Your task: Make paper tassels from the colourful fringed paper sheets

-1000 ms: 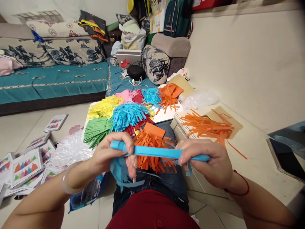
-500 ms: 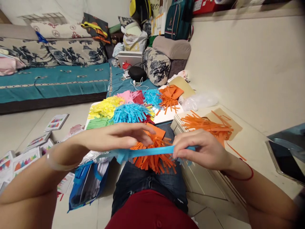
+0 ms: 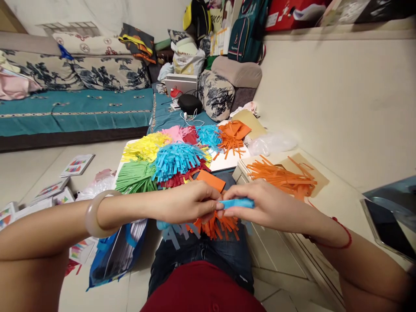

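My left hand [image 3: 186,201] and my right hand [image 3: 269,203] meet above my lap, fingertips almost touching. Between them is a blue tissue paper tassel [image 3: 238,203], its narrow band pinched by both hands. Blurred blue fringe hangs below my left hand, and part of the tassel is hidden behind the fingers. Just beneath, on my jeans, lies an orange paper tassel [image 3: 224,227] with a flat folded orange top.
Fringed paper in blue [image 3: 178,160], green [image 3: 134,177], yellow [image 3: 146,147] and orange [image 3: 234,132] covers a white board ahead. More orange strips [image 3: 279,173] and a phone [image 3: 386,225] lie on the right-hand cabinet. A blue bag [image 3: 113,255] stands on the floor at left, near several packets.
My left hand has moved right and closed on the blue tassel beside my right hand. The long blue band between the hands now shows as a short piece. The view has shifted slightly.
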Motion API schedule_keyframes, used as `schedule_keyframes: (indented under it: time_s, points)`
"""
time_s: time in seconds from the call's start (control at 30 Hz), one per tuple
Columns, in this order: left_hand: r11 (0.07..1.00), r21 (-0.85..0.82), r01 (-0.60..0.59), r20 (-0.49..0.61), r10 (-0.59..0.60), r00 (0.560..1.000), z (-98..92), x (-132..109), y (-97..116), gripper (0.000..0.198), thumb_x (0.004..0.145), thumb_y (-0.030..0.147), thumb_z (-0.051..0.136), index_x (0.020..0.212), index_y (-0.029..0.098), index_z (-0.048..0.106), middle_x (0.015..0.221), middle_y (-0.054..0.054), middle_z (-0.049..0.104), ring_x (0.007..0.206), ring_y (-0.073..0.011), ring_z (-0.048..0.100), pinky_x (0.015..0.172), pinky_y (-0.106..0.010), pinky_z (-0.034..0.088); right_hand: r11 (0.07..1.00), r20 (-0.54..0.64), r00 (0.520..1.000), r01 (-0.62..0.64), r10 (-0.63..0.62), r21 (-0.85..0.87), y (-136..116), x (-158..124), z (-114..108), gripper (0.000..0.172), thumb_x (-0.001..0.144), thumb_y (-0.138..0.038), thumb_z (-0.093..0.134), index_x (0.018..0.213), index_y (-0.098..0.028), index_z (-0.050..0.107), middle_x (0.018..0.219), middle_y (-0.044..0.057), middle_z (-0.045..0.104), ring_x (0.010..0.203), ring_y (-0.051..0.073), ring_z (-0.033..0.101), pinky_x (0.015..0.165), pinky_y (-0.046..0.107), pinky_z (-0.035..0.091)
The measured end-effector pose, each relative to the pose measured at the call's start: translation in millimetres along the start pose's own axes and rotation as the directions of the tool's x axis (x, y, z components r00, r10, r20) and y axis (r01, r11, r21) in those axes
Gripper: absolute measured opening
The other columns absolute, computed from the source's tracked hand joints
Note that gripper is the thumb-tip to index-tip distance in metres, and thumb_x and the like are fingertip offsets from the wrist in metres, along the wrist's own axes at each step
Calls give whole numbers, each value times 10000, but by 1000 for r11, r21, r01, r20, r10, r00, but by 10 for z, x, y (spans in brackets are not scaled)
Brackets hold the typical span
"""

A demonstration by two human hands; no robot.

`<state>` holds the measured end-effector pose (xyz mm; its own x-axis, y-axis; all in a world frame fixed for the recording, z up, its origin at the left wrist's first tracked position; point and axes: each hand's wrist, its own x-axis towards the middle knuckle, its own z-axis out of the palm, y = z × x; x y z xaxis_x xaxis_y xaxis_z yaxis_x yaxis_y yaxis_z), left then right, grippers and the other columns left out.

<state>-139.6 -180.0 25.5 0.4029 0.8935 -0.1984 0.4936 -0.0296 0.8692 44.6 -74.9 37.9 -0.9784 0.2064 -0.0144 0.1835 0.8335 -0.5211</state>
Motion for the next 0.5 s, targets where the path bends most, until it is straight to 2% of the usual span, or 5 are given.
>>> schedule_keyframes:
  time_s: [0.07, 0.17, 0.33, 0.4, 0.5]
  points:
    - [1000, 23, -1, 4, 1, 1000, -7, -3, 6, 323, 922, 307, 434, 647, 147, 487, 516, 49, 426, 433, -52, 362, 412, -146, 304, 1000, 35, 999, -24, 25, -13, -33, 37, 19, 280, 911, -374, 529, 828, -173, 705, 671, 10, 672, 575, 99, 575, 560, 209, 378]
    - [999, 26, 26, 31, -27, 999, -37, -50, -9, 313, 930, 292, 418, 687, 134, 535, 529, 41, 454, 442, -55, 385, 424, -147, 322, 997, -7, 999, -44, 45, 69, -22, 32, 62, 326, 913, -365, 524, 718, -157, 680, 587, -7, 634, 515, 77, 534, 529, 197, 364]
    - [981, -135, 136, 129, -119, 985, -86, -172, -117, 351, 949, 364, 391, 776, 130, 589, 568, 5, 566, 448, -78, 481, 468, -171, 418, 949, 19, 990, -136, 137, 285, 72, -95, 114, 317, 910, -362, 521, 724, -160, 680, 598, -4, 669, 508, 82, 577, 506, 188, 402]
    - [968, -191, 162, 157, -133, 979, -77, -189, -146, 342, 941, 373, 417, 780, 130, 597, 582, -8, 600, 452, -82, 503, 478, -175, 432, 958, 29, 992, -128, 125, 257, 77, -114, 112, 268, 905, -348, 530, 799, -177, 707, 666, 1, 701, 559, 94, 613, 538, 195, 420]
    - [965, -196, 175, 165, -143, 976, -40, -169, -135, 343, 931, 365, 446, 727, 131, 592, 578, -17, 619, 448, -78, 508, 473, -165, 423, 997, -4, 998, -55, 55, 54, 7, -52, 97, 232, 844, -399, 624, 952, -224, 730, 772, 8, 727, 653, 121, 638, 577, 216, 410]
